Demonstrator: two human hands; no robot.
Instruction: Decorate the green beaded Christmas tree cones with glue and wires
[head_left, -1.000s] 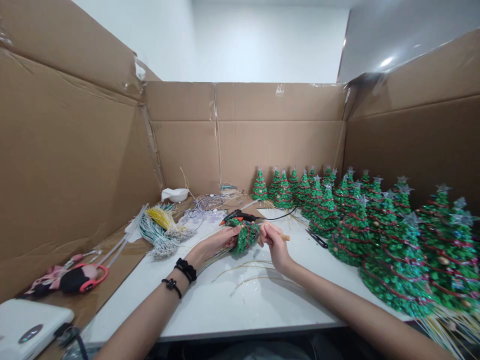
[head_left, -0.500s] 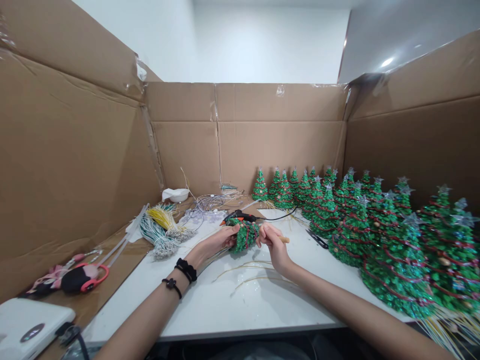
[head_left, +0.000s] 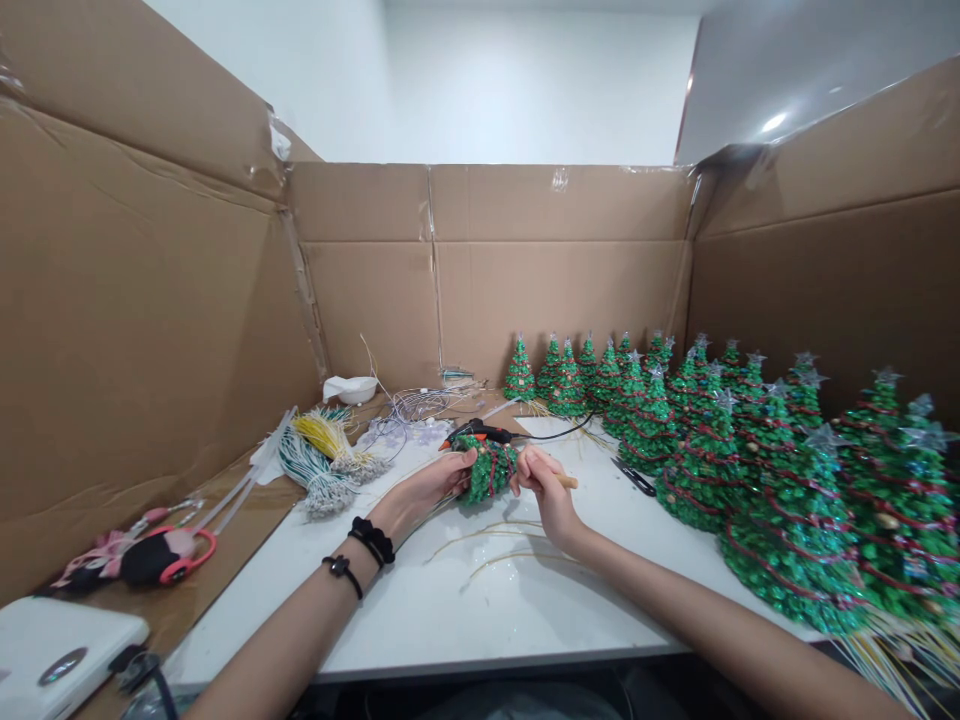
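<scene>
A small green beaded tree (head_left: 487,470) wound with a red strand lies tipped over the white table (head_left: 465,610). My left hand (head_left: 427,487) grips its left side, fingers curled round it. My right hand (head_left: 546,488) is closed in a pinch at the tree's right side and holds a thin wooden stick (head_left: 566,481) that pokes out to the right. Just behind the tree lies a black and orange glue gun (head_left: 476,433) with its cable running right.
Several finished green trees with star tops (head_left: 757,470) crowd the right side. Bundles of yellow and white wires (head_left: 322,455) and a white dish (head_left: 352,388) lie at the left. Black tweezers (head_left: 636,477) rest near the trees. Cardboard walls (head_left: 150,330) enclose the table. Thin yellow strands (head_left: 495,545) lie in front.
The tree has turned slightly between my hands and shifted a little away from me. My right hand has edged closer to it.
</scene>
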